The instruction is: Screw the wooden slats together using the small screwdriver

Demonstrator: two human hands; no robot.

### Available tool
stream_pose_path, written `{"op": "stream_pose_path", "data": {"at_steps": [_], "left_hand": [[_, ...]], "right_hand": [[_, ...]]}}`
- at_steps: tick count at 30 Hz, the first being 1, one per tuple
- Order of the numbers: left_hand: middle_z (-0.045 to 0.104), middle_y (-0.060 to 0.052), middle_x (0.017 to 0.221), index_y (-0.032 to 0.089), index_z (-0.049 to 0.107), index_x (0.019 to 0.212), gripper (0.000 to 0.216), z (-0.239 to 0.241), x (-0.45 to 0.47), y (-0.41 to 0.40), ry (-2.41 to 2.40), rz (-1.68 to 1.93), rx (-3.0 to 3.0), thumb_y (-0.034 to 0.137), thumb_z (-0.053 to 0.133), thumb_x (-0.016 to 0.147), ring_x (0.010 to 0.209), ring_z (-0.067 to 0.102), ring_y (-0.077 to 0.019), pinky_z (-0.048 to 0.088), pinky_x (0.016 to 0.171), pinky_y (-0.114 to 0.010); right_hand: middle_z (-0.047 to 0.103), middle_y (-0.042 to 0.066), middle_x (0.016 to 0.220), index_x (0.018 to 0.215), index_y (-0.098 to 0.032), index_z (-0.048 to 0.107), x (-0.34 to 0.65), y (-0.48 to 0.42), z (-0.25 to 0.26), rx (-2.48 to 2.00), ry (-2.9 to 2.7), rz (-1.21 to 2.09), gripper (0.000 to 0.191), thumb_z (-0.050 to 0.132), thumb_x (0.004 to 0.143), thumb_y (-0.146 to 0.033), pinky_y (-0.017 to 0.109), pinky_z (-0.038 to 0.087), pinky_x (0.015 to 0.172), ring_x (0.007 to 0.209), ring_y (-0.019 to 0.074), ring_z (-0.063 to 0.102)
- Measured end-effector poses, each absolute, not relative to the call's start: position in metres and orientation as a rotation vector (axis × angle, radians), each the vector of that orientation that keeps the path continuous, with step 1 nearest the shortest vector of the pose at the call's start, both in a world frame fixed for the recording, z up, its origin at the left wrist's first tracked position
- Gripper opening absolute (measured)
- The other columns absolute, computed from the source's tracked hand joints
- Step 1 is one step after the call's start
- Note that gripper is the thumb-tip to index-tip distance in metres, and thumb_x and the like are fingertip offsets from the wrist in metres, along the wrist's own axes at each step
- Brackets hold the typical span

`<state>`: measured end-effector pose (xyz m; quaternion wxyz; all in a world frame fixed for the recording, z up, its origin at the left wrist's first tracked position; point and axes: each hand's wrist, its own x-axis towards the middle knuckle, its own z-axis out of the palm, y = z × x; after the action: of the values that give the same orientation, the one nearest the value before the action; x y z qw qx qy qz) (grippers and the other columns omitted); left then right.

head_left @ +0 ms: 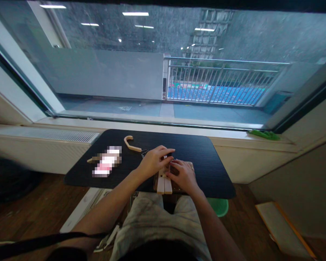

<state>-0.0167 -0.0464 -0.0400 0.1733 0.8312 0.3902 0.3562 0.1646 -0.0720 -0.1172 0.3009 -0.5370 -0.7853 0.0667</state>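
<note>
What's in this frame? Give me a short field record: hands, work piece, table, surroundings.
table: black, by a window
left hand: on top of the wooden block, fingers curled
right hand: on the same block, from the right
block: at the table's near edge, overhanging it
also on table: curved wooden piece, beyond left hand, untouched
sill: green cloth

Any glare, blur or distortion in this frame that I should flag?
Head view: ceiling-light reflections glare on the window glass; the wide lens bows the window frame; the foreground is dim, left hand and right hand slightly soft; a pixelated patch masks something on the black table.
</note>
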Motion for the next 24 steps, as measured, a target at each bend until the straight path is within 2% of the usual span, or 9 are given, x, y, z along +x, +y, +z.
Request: {"op": "stream_pose_path", "data": {"at_steps": [4, 6, 16, 24], "left_hand": [[0.07, -0.002, 0.095, 0.021, 0.061, 0.129, 0.044, -0.0445, -0.0169, -0.0453, 1.172, 1.045, 2.277, 0.027, 0.068, 0.086, 0.067, 0.063, -0.0124, 0.053, 0.067, -0.025], [0.071, -0.001, 0.094, 0.023, 0.058, 0.129, 0.047, -0.0465, -0.0174, -0.0453, 1.214, 1.056, 2.22, 0.029, 0.07, 0.084, 0.064, 0.063, -0.0118, 0.052, 0.065, -0.024], [0.072, 0.001, 0.086, 0.02, 0.066, 0.102, 0.024, -0.0461, -0.0188, -0.0476, 1.235, 1.072, 2.195, 0.033, 0.072, 0.083, 0.065, 0.065, -0.0125, 0.051, 0.065, -0.024], [0.073, 0.0, 0.084, 0.019, 0.067, 0.1, 0.02, -0.0417, -0.0184, -0.0497, 1.219, 1.057, 2.208, 0.031, 0.071, 0.084, 0.064, 0.066, -0.0131, 0.05, 0.063, -0.023]], "right_hand": [[0.068, 0.005, 0.122, 0.111, -0.03, 0.072, 0.1646, -0.072, -0.117, -1.421, -2.077, 0.195, 0.032, 0.073, 0.082, -0.043, 0.043, 0.044, 0.097, 0.11, 0.0267, 0.062], [0.068, 0.005, 0.123, 0.111, -0.03, 0.073, 0.1644, -0.0724, -0.1161, -1.43, -2.071, 0.2, 0.032, 0.074, 0.081, -0.043, 0.043, 0.044, 0.096, 0.11, 0.0272, 0.061], [0.068, 0.004, 0.124, 0.111, -0.031, 0.073, 0.165, -0.0727, -0.1158, -1.433, -2.064, 0.222, 0.033, 0.074, 0.08, -0.043, 0.043, 0.043, 0.097, 0.112, 0.0271, 0.061], [0.068, 0.005, 0.123, 0.112, -0.03, 0.072, 0.1654, -0.0726, -0.1152, -1.429, -2.075, 0.224, 0.032, 0.074, 0.081, -0.042, 0.043, 0.044, 0.097, 0.112, 0.0266, 0.061]]}}
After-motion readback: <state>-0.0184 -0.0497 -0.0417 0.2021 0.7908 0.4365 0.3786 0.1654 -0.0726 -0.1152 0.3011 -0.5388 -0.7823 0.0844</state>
